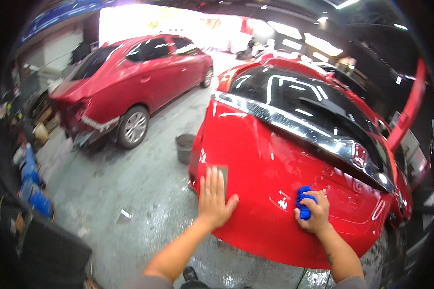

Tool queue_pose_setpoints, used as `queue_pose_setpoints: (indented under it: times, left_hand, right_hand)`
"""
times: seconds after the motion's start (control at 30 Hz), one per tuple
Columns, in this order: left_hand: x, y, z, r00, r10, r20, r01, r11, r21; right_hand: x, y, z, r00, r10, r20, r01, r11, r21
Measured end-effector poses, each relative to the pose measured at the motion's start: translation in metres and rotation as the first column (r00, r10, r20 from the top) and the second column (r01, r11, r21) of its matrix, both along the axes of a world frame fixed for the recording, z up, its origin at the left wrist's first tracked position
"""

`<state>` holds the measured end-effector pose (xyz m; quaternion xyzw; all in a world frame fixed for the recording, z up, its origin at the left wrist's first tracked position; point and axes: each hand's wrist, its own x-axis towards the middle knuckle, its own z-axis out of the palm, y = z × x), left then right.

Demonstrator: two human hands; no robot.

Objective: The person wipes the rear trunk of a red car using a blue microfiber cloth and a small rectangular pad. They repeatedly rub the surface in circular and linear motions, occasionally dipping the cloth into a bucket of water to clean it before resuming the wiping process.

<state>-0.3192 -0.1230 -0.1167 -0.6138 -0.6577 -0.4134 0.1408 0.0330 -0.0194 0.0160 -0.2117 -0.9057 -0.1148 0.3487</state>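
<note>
A glossy red car (274,159) fills the middle and right, its rear panel wet and facing me. My left hand (213,197) lies flat on that panel, fingers together, pressing a grey rectangular sanding sheet (222,172) against the paint near the panel's left edge. My right hand (314,209) is curled around a blue cloth (303,200) and rests it on the same panel, lower right. The dark rear window (294,96) and a chrome trim strip (284,123) lie above both hands.
A second red car (130,82) with a damaged rear bumper stands at the left. A grey bucket (184,147) sits on the wet concrete floor (130,183) beside the near car. Blue containers (31,180) and clutter line the left wall. A raised red panel (409,111) stands at right.
</note>
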Motion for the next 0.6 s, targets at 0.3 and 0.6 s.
queue_pose_setpoints:
  times: [0.3, 0.6]
  left_hand:
    - [0.065, -0.025, 0.016, 0.979, -0.118, -0.167, 0.089, 0.981, -0.171]
    - [0.059, -0.023, 0.006, 0.949, -0.185, -0.254, 0.139, 0.972, -0.188]
  right_hand:
    - [-0.120, -0.030, -0.004, 0.945, -0.277, -0.177, 0.279, 0.960, -0.009]
    - [-0.060, -0.155, -0.057, 0.614, -0.450, -0.648, 0.334, 0.893, -0.303]
